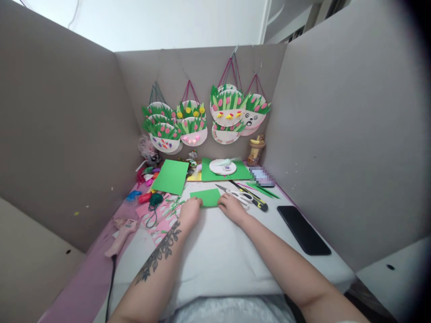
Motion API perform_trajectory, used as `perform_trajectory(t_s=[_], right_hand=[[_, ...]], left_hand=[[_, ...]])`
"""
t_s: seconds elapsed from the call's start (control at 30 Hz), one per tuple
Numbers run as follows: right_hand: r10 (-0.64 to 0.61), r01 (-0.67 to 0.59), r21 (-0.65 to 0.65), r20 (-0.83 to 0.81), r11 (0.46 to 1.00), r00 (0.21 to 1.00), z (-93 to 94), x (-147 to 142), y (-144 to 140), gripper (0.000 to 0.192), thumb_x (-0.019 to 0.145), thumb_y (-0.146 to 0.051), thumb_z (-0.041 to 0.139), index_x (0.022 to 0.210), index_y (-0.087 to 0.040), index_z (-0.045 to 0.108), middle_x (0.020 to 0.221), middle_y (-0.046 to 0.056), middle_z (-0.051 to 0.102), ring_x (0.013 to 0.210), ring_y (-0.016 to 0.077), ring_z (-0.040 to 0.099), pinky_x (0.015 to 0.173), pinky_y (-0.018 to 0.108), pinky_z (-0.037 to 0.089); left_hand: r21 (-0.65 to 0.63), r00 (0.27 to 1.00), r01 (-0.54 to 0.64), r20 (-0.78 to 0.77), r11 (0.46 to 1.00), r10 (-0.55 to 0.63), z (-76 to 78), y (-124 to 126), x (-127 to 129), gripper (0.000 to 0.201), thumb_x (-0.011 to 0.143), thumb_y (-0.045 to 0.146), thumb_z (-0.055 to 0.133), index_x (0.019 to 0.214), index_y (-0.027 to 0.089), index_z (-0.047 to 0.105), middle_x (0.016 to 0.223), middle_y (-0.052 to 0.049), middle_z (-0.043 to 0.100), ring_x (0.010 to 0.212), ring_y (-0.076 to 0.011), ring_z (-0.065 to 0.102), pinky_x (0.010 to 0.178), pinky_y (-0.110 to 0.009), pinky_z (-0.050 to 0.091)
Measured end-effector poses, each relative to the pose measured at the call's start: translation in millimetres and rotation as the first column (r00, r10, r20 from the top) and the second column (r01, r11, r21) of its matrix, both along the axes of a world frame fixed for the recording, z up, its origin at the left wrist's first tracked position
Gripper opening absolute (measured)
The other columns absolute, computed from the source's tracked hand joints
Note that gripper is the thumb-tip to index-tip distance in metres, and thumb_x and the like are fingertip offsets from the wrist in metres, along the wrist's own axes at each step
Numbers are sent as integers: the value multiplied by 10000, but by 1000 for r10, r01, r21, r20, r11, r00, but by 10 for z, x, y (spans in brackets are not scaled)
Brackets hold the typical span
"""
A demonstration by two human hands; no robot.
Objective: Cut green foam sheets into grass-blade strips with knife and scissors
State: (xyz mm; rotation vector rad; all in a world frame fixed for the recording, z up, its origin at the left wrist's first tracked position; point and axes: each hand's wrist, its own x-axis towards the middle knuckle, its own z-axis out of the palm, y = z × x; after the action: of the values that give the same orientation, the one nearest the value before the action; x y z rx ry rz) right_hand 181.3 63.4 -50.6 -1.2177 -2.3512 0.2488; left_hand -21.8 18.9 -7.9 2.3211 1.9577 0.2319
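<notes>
A small piece of green paper [206, 197] lies before me on the white cloth, between my two hands. My left hand [191, 210] grips its left edge, fingers closed at the near corner. At the right edge my right hand [232, 207] also has its fingers closed on the paper. White-handled scissors [243, 196] rest just beyond my right hand, beside a yellow and black utility knife [258, 202]. Pink paper with cut-out holes [160, 220] and green scraps lie left of my left hand. My fingertips are partly hidden.
A larger green sheet [171, 176] lies behind to the left. A white paper plate [222, 167] rests on more green paper. Yarn balls [155, 200] and a pink glue gun [123, 235] are at left; phones [303, 229] are at right. Decorated plate baskets [227, 107] hang on the back partition.
</notes>
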Motion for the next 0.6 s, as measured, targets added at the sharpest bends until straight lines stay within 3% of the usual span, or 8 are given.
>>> perform_trajectory(t_s=[0.37, 0.6], right_hand=[[-47, 48, -13, 86, 999, 995, 95, -45, -43, 156, 855, -153, 496, 826, -179, 647, 880, 63, 620, 906, 188, 518, 805, 279, 375], [-79, 79, 11, 127, 997, 989, 95, -87, -72, 190, 850, -130, 451, 852, -181, 634, 877, 64, 610, 883, 193, 500, 780, 276, 357]], left_hand=[[-20, 1000, 7, 24, 1000, -7, -36, 26, -22, 238, 831, 196, 454, 899, 193, 682, 953, -82, 666, 922, -198, 593, 798, -267, 408], [23, 1000, -8, 14, 1000, 7, -79, 59, 11, 283, 874, 204, 387, 884, 172, 668, 925, -100, 656, 906, -196, 598, 808, -282, 423]])
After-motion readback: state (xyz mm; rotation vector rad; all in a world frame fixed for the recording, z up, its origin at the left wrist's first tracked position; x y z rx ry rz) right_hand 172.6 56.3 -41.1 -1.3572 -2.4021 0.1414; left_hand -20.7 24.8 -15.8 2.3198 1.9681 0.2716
